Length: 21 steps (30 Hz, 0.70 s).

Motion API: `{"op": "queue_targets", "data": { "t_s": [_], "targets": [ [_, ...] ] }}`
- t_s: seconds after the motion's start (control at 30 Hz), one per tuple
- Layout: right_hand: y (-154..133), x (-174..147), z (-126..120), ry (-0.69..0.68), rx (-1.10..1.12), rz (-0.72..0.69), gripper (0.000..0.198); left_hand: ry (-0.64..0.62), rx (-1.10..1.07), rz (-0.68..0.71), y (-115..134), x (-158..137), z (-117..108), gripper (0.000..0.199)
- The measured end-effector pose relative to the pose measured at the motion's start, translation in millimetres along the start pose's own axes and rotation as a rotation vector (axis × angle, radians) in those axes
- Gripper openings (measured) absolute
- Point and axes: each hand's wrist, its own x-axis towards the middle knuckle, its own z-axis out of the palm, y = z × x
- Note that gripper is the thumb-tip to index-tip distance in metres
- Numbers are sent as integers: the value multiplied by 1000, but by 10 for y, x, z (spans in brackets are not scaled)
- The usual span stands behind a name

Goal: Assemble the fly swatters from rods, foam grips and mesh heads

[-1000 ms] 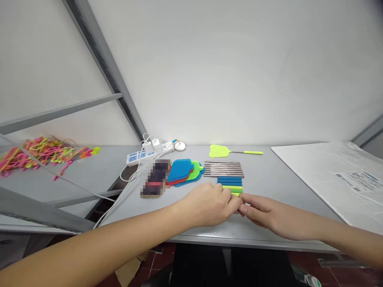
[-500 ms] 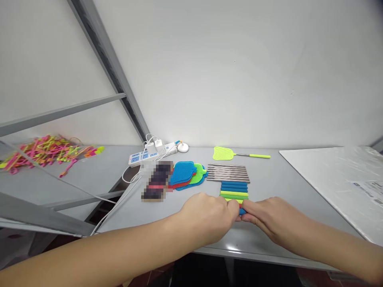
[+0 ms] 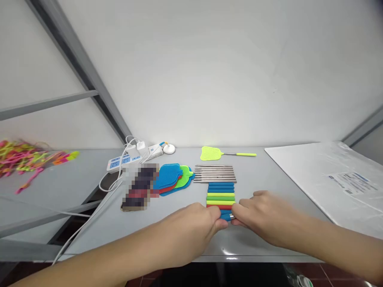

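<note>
My left hand [image 3: 196, 227] is closed around a blue handle grip [image 3: 225, 217], whose end shows past the fingers. A short silver piece of metal shows at that end, where the fingers of my right hand [image 3: 260, 215] pinch it; the rest is hidden in the hand. Just beyond lies a row of coloured handle grips [image 3: 220, 198] in blue, yellow, green and red. Behind these sit several metal rods [image 3: 214, 174], side by side. Stacked to their left are perforated fly swatter heads [image 3: 169, 176] in blue, green and red.
One whole yellow-green fly swatter [image 3: 211, 153] lies near the wall. At the left stand a power strip [image 3: 115, 163] with white cables and a blurred-out object [image 3: 140, 187]. A white wrapped board [image 3: 317, 175] covers the table's right side. Colourful strips [image 3: 22, 161] are piled far left.
The view has swung to the right, so the table things appear further left. My hands have drawn slightly apart, and silver metal now shows between them at the blue grip's end.
</note>
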Motion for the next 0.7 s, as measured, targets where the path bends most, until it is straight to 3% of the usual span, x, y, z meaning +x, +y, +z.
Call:
{"op": "queue_targets", "data": {
  "t_s": [0.13, 0.2, 0.27, 0.3, 0.33, 0.4, 0.47, 0.57, 0.63, 0.7],
  "targets": [
    [320, -295, 36, 42, -110, -7, 27, -163, -347, 23, -302, -128, -133, 36],
    [663, -595, 40, 104, -200, 153, 35, -266, -540, -164, -585, -270, -207, 40],
    [956, -864, 9, 121, -389, 430, 46, -215, -641, -481, -830, -385, -268, 49],
    [1034, -944, -13, 142, -461, 547, 52, -189, -631, -534, -903, -405, -288, 49],
    [1054, -972, -32, 157, -474, 572, 55, -137, -581, -516, -935, -393, -301, 48],
    [936, -884, -36, 190, -377, 415, 45, -58, -428, -411, -882, -274, -299, 44],
    [697, -692, 28, 145, -295, 260, 36, 46, -270, -293, -745, -79, -258, 42],
    [353, -474, 224, 90, -199, 207, 26, 195, -63, -197, -578, 199, -130, 39],
    [204, -437, 366, 70, -134, 229, 25, 210, -56, -104, -542, 309, -23, 37],
    [110, -445, 472, 64, -60, 260, 25, 135, -141, 3, -539, 355, 79, 35]
  ]
}}
